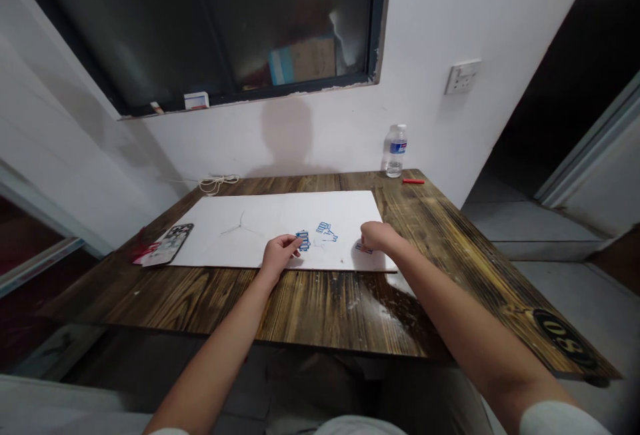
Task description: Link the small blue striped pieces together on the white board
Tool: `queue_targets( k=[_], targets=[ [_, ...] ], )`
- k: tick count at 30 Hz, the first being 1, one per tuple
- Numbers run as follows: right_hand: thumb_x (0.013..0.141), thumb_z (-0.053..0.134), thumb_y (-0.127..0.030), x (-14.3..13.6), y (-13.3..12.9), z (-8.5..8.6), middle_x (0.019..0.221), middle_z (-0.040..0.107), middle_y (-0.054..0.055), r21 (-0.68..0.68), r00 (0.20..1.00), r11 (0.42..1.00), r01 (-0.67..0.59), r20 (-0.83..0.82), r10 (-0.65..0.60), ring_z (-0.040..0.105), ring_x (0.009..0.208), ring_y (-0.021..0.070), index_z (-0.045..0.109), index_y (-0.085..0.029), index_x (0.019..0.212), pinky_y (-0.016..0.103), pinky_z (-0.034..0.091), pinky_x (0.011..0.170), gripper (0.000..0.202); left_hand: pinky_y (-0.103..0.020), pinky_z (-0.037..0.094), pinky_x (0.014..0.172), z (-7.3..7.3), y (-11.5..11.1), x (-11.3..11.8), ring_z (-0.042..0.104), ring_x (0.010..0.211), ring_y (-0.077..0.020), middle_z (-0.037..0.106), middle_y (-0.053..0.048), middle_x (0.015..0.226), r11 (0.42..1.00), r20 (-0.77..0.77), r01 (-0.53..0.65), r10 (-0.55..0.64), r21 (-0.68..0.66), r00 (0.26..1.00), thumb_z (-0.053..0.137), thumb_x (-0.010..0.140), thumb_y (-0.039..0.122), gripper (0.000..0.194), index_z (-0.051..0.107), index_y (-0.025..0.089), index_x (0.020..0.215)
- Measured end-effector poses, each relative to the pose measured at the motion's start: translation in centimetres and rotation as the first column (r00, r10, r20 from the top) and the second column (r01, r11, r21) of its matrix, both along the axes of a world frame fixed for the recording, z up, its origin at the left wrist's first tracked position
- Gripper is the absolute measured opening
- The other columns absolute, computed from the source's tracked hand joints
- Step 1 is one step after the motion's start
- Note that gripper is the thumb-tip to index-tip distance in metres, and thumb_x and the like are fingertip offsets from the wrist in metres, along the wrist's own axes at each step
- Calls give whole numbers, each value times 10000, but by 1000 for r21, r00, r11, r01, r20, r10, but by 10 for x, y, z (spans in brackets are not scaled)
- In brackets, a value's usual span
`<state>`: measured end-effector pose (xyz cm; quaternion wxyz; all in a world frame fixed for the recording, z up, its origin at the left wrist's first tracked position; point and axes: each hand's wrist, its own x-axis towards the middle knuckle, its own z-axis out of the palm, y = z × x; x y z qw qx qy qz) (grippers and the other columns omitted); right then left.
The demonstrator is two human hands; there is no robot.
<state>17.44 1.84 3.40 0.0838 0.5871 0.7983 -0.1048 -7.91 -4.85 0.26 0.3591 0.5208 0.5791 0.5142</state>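
My left hand (280,255) rests at the front of a white board (280,205). Its thumb and fingers are closed at the edge of a small blue-striped piece (304,240), which looks like a paper cutout. Farther right, my right hand (379,236) is curled over the board, its fingertips mostly hidden. Another blue-marked piece (364,248) shows right under those fingers; whether it is gripped or lies flat is unclear. Between my hands, a blue-striped piece (324,228) and a blue-outlined shape (330,238) lie on the white surface.
Dark thin strands (240,226) cross the board's left half. A patterned flat item (175,243) lies at its left end, beside something red (144,252). On the wooden table (200,298), a coiled cord (217,183), water bottle (397,152) and red pen-like stick (413,181) are at the back.
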Motion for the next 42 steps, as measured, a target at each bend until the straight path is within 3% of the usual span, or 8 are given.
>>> queue_targets(
  k=[17,21,23,25,29,34,38,42],
  targets=[
    [610,724,-182,-3,-1,-2,914,689,183,12,997,1000,-6,-73,7,650,887,317,720,-120,814,341,486,699,213,-206,400,435,0,0,0,521,457,-101,598,-2,502,1000,-32,11,-11,5,999,717,612,489,371,665,137,719],
    [629,700,-146,-4,-1,-2,870,696,153,45,993,999,-17,-120,22,663,787,269,712,-135,776,287,468,615,148,-197,386,432,-1,0,0,510,451,-92,597,1,500,1000,-29,18,-18,4,999,720,620,473,353,667,137,715],
    [637,708,-158,-6,-1,-1,849,702,110,97,975,995,-22,-220,43,660,761,230,699,-158,792,250,448,581,156,-201,378,425,-2,1,0,508,447,-95,596,0,500,1000,-28,16,-16,2,999,720,619,475,355,670,138,719],
    [634,724,-163,-10,-3,-1,810,705,60,123,908,992,-30,-411,78,651,689,177,676,-173,834,214,427,536,206,-207,373,424,-2,1,0,508,444,-100,597,-1,502,1000,-30,18,-18,0,999,722,614,480,363,671,137,720],
    [665,725,-220,-26,-11,-2,673,678,3,22,628,994,-109,-774,85,570,450,83,645,-159,752,179,401,440,133,-208,368,435,-3,1,1,515,450,-104,605,0,517,999,-36,41,-40,7,999,719,620,482,358,664,143,719],
    [651,730,-385,-52,-25,-14,526,609,-4,-144,323,966,-213,-944,-70,596,464,112,628,-142,673,187,449,434,264,-201,364,456,-2,-1,1,522,462,-100,602,7,518,993,-36,114,-113,24,993,713,646,452,312,656,152,710],
    [683,690,-389,-65,-33,-22,497,585,-14,-218,202,952,-216,-964,-175,581,461,104,617,-141,701,196,475,463,259,-211,378,488,-1,-3,1,525,482,-106,602,4,530,983,-43,178,-176,41,983,703,664,443,299,653,150,699],
    [687,671,-404,-70,-34,-28,515,559,-29,-117,156,985,-129,-983,-96,521,442,80,603,-149,680,185,426,433,264,-217,391,511,-1,-4,1,527,491,-109,602,1,534,977,-42,204,-202,61,979,706,668,431,287,653,150,689]
  ],
)
